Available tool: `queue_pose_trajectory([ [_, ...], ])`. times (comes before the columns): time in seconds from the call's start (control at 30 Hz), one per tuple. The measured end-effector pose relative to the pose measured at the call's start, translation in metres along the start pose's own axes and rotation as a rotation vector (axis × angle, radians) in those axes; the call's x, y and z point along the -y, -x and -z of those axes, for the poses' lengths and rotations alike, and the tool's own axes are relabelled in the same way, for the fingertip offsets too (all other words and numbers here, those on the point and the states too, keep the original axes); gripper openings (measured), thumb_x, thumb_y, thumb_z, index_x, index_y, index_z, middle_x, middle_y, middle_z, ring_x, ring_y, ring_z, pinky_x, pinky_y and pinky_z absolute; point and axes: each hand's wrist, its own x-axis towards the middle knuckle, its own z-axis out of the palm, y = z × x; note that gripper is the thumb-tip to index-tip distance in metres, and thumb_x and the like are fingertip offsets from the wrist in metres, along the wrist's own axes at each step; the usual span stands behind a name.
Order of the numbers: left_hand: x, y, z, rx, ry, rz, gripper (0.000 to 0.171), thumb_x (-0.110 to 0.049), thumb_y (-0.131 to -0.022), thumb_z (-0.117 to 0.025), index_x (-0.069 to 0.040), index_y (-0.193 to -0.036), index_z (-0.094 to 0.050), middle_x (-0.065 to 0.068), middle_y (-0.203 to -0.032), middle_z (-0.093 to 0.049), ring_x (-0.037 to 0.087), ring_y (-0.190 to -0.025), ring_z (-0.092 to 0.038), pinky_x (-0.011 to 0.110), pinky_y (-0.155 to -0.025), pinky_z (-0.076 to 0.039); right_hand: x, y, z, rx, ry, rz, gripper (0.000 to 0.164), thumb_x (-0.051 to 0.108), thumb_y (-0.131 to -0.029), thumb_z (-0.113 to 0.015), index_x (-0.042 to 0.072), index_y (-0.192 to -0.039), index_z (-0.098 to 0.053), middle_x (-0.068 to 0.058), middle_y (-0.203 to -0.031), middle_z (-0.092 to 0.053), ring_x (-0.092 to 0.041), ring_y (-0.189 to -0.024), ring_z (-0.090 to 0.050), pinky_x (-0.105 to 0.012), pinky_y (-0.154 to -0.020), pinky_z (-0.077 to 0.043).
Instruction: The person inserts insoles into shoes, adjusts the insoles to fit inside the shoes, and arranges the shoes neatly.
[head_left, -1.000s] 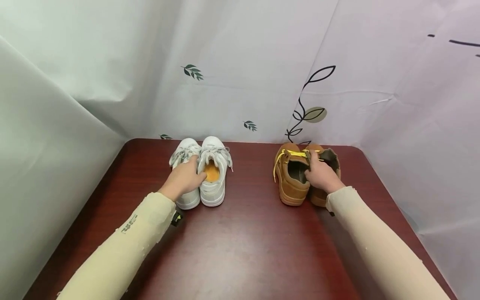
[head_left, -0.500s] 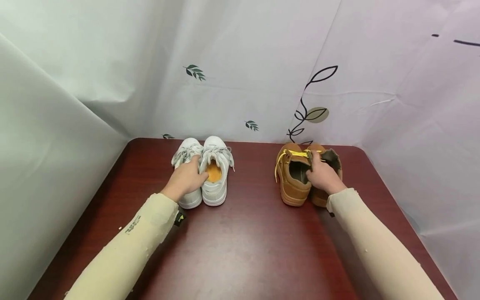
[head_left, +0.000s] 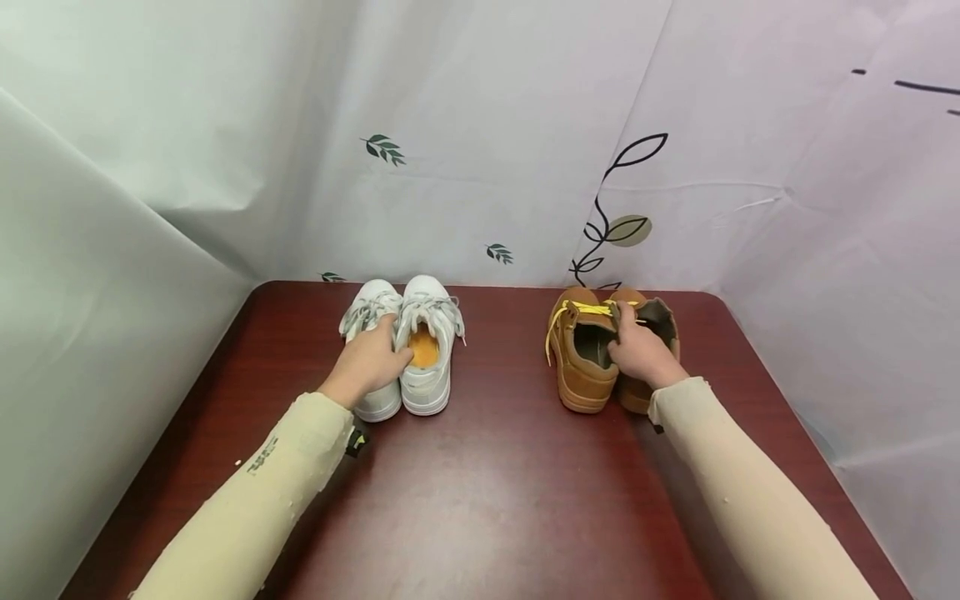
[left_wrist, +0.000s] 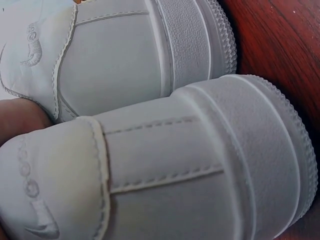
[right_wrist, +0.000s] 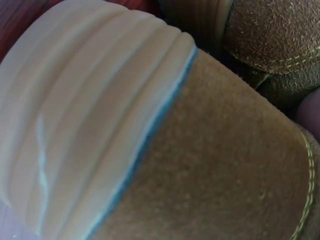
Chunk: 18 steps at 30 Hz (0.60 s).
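Two white sneakers stand side by side at the back left of the table, toes toward the curtain. The right sneaker (head_left: 426, 387) shows an orange insole; my left hand (head_left: 366, 360) covers much of the left sneaker (head_left: 371, 302). That hand grips the adjoining sides of the pair, its thumb at the right sneaker's opening. At the back right stand two brown suede shoes with yellow laces. My right hand (head_left: 643, 350) pinches their adjoining collars, its thumb in the opening of the left brown shoe (head_left: 585, 383). It partly hides the right brown shoe (head_left: 635, 396). White heels (left_wrist: 165, 165) fill the left wrist view.
The dark red table (head_left: 480, 483) has rounded back corners. A pale curtain (head_left: 450, 183) with leaf prints hangs right behind the shoes and along both sides. A wide stretch of tabletop lies between the two pairs.
Both hands keep their grip and both pairs stay in place on the table. Only a slight shift of the whole head view shows.
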Motion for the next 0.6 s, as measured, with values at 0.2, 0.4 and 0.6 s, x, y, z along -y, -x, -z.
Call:
queue_pose_trajectory([
  [0.2,0.0000,0.0002,0.0010,-0.005,0.004,0.004,0.076,-0.034,-0.095,-0.055,0.001,-0.155,-0.024,0.034,-0.125,-0.067,0.047,-0.110,-0.064,0.064,-0.099,-0.051,-0.0002,-0.0005,0.0000,0.007,-0.008,-0.003,0.077,0.012,-0.098,-0.043,-0.002,-0.157,0.005,-0.013,-0.068,-0.062,-0.023,-0.052,-0.054,-0.037,-0.051,-0.041],
  [0.4,-0.0003,0.0013,0.0007,-0.006,0.005,0.005,0.076,-0.034,-0.095,-0.055,0.001,-0.155,-0.024,0.035,-0.126,-0.066,0.048,-0.111,-0.064,0.064,-0.099,-0.051,-0.0004,-0.0001,-0.0015,0.021,-0.027,-0.021,0.078,0.014,-0.099,-0.044,0.000,-0.157,0.006,-0.010,-0.065,-0.060,-0.022,-0.050,-0.053,-0.037,-0.051,-0.041],
  [0.6,-0.0008,0.0012,0.0018,0.005,0.007,0.001,0.077,-0.033,-0.096,-0.054,0.002,-0.156,-0.021,0.033,-0.117,-0.070,0.044,-0.104,-0.066,0.062,-0.095,-0.053,0.0004,0.0001,0.0014,0.018,-0.011,-0.004,0.078,0.012,-0.097,-0.045,-0.002,-0.157,0.003,-0.013,-0.069,-0.063,-0.023,-0.054,-0.055,-0.037,-0.053,-0.043],
])
